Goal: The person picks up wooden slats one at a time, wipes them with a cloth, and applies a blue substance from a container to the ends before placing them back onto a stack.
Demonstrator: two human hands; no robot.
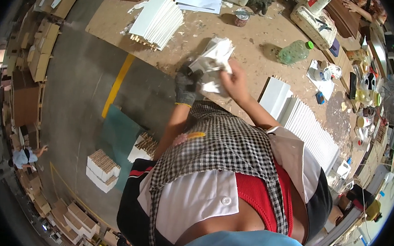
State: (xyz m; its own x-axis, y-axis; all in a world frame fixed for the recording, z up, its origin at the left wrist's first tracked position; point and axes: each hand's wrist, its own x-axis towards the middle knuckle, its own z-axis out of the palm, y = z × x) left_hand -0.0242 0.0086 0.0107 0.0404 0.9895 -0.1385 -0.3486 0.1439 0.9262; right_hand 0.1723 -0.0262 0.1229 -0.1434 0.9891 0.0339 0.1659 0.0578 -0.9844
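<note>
My left hand (187, 84) wears a dark grey glove and grips the lower left side of a crumpled white cloth (215, 56). My bare right hand (234, 79) holds the same cloth from the right, fingers closed into it. Under the cloth, a white panel (211, 86) shows between both hands, over the near edge of a brown workbench (255, 35).
A fanned stack of white panels with dowels (156, 21) lies at the bench's left. More white panels (305, 124) stand in a row at the right. A green plastic bottle (295, 52), a small tin (241, 18) and papers (197, 0) lie further back. White blocks (103, 169) sit on the floor.
</note>
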